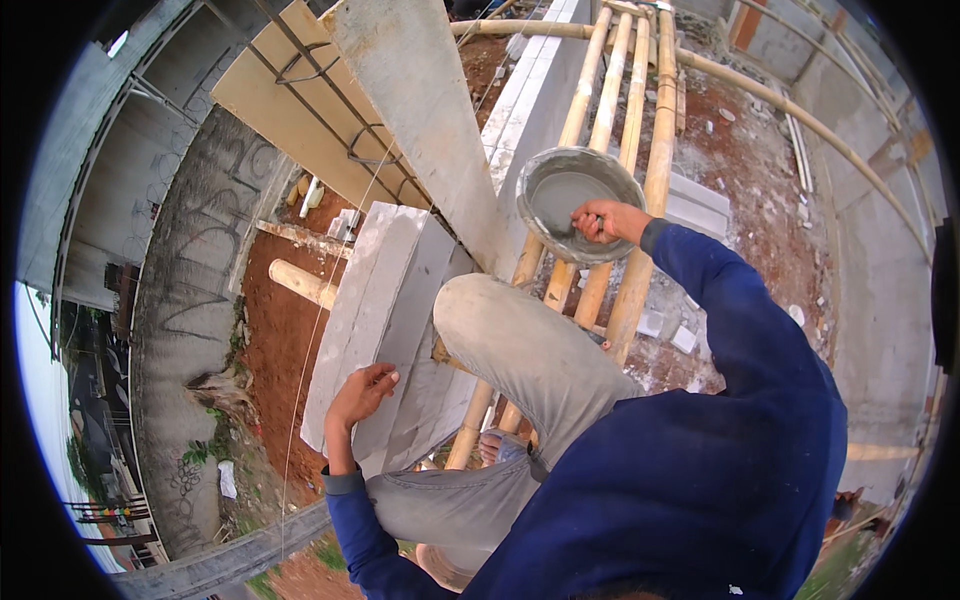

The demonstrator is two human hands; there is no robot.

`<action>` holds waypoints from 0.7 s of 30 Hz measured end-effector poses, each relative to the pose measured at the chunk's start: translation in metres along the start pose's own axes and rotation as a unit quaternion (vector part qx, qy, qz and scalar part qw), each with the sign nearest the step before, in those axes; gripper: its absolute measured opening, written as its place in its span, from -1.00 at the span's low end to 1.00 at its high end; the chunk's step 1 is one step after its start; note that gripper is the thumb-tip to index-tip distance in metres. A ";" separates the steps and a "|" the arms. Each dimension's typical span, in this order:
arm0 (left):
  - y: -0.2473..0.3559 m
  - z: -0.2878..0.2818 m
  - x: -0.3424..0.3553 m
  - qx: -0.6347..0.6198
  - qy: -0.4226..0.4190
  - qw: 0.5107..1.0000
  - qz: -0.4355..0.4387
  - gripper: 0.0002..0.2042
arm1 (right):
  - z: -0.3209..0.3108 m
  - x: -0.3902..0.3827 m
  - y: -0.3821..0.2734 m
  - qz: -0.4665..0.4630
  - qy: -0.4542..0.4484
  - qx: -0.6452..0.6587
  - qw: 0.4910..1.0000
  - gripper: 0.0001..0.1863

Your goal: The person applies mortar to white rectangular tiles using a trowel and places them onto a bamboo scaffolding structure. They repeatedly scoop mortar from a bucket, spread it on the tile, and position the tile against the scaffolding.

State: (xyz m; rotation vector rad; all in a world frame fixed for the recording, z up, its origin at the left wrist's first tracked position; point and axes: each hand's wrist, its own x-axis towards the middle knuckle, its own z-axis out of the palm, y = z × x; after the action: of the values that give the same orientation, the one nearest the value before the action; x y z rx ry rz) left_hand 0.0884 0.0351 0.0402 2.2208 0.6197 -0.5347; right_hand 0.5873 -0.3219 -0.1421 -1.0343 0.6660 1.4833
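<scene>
My right hand (pixel 610 221) is closed on a short handle over a round grey basin (pixel 587 154). Wet grey mortar (pixel 565 190) lies in the basin; the tool looks like a trowel, its blade hidden. The basin rests on several bamboo poles (pixel 636 100). At the left, my left hand (pixel 362 395) hangs over the top of a light grey block wall (pixel 372 290), fingers loosely bent and apart, holding nothing. Whether it touches the blocks I cannot tell. My knee is beside the wall.
A tall grey board (pixel 415 110) and a brown panel (pixel 285 110) stand at the wall's end, with a steel rebar cage (pixel 325 75) between them. A thin string (pixel 312 350) runs along the wall's outer side. Below the poles lie pale blocks (pixel 697 207) and rubble on red soil.
</scene>
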 end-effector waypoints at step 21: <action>-0.008 -0.003 -0.011 0.003 0.021 1.000 -0.007 -0.52 | 0.015 -0.082 -0.004 -0.362 0.320 -0.856 0.186 -0.83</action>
State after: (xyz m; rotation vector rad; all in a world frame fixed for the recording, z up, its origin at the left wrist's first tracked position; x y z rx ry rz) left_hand 0.0755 0.0394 0.0434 2.2395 0.6573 -0.4985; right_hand 0.5846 -0.3467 -0.0629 -3.0106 -1.5986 0.0448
